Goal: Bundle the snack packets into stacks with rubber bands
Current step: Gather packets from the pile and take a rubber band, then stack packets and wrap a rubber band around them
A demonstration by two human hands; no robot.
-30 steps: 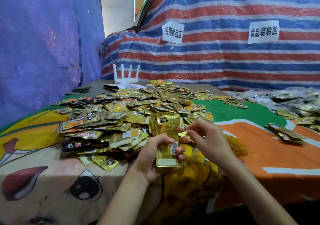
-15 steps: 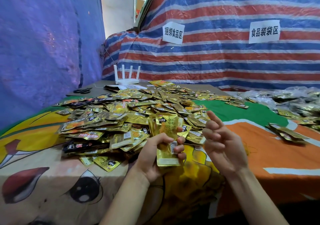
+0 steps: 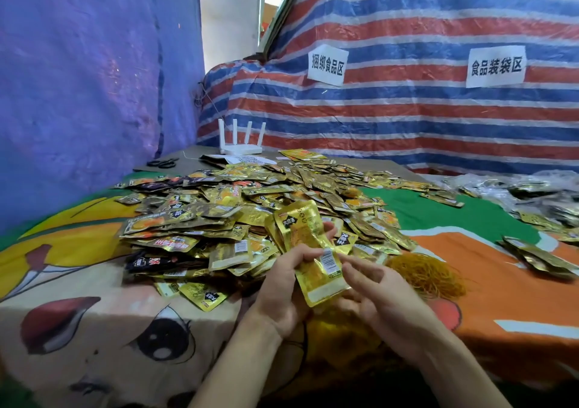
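A stack of gold snack packets (image 3: 308, 244) stands upright in my left hand (image 3: 286, 285), which grips it from the left with the thumb across the front. My right hand (image 3: 376, 294) is right beside the stack's lower end, palm up, fingers loosely spread; whether they touch the packets or hold a band I cannot tell. A big heap of loose gold and black packets (image 3: 238, 210) covers the table behind. A clump of orange rubber bands (image 3: 429, 276) lies just right of my right hand.
The table has a cartoon-print cloth (image 3: 94, 329). Bundled packets (image 3: 539, 257) lie at the right, with clear bags of packets (image 3: 532, 194) behind them. A white router (image 3: 239, 144) and black scissors (image 3: 163, 163) sit at the back left. Striped tarpaulin walls carry two paper signs.
My right hand left the pile, lifted with fingers spread, then dropped back beside the lower end of the stack. The stack has tilted slightly in my left hand.
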